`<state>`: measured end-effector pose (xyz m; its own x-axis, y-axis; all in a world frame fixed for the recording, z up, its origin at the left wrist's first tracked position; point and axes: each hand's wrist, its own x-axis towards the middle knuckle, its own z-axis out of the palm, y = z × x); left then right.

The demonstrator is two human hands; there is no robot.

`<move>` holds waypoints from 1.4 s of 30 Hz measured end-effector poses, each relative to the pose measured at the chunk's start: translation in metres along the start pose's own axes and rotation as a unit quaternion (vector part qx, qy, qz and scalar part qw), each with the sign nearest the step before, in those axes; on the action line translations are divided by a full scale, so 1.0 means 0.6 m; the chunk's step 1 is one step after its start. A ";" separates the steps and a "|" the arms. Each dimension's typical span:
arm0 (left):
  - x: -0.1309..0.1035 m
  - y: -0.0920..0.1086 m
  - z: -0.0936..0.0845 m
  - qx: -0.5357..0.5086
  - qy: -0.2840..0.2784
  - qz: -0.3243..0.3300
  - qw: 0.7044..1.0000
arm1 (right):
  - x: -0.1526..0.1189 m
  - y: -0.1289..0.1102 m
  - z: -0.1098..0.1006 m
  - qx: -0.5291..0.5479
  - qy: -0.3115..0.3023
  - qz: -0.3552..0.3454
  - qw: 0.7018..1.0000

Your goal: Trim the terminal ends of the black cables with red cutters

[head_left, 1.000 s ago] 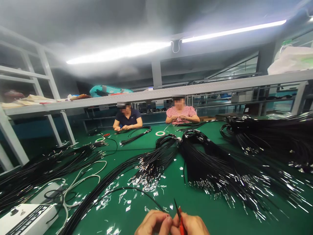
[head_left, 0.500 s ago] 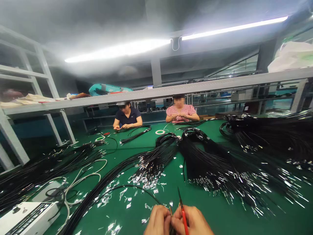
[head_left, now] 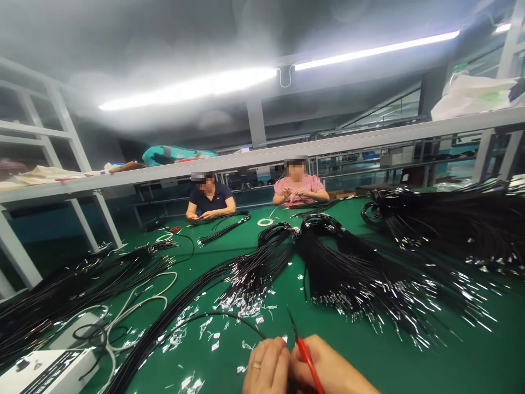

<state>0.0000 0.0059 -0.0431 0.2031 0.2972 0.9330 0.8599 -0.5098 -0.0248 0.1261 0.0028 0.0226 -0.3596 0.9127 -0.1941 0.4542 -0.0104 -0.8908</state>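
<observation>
White box: at the table's near left corner I see a white box (head_left: 45, 369) with white cable (head_left: 135, 303) and dark cable looped on and beside it.
Left hand: my left hand (head_left: 266, 369) sits at the near edge, fingers curled together and pinched on the end of a thin black wire (head_left: 213, 316), which arcs off to the left over the green table (head_left: 369, 366).
Red tool: a slim red-handled tool (head_left: 305, 358) with a dark pointed tip lies between my two hands, tip pointing away from me.
Right hand: my right hand (head_left: 328, 369) is clamped on the tool, touching the left.
Bundles: black wire bundles (head_left: 348, 262) with shiny ends fan across the middle and far right edge.
Scraps: silvery scraps (head_left: 246, 309) lie just beyond my fingers.
</observation>
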 end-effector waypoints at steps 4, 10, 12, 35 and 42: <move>-0.001 -0.010 0.002 -0.069 -0.040 -0.025 0.996 | -0.008 -0.004 -0.026 -0.063 0.056 0.008 0.996; 0.010 -0.007 -0.006 -0.230 -0.106 -0.140 0.957 | -0.033 0.001 -0.085 -0.567 0.186 -0.089 0.798; 0.009 -0.003 -0.009 -0.259 -0.111 -0.173 0.944 | -0.038 0.003 -0.089 -0.630 0.141 -0.100 0.757; 0.001 -0.002 -0.009 -0.308 -0.144 -0.215 0.916 | -0.024 -0.019 -0.068 -0.664 0.016 -0.121 0.738; -0.002 0.001 -0.005 -0.305 -0.138 -0.217 0.917 | -0.031 -0.024 -0.066 -0.644 0.032 -0.124 0.755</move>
<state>-0.0013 0.0031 -0.0431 0.0869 0.7298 0.6781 0.4824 -0.6264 0.6124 0.1585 0.0025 0.0555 -0.5421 0.8398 -0.0297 0.8097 0.5315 0.2488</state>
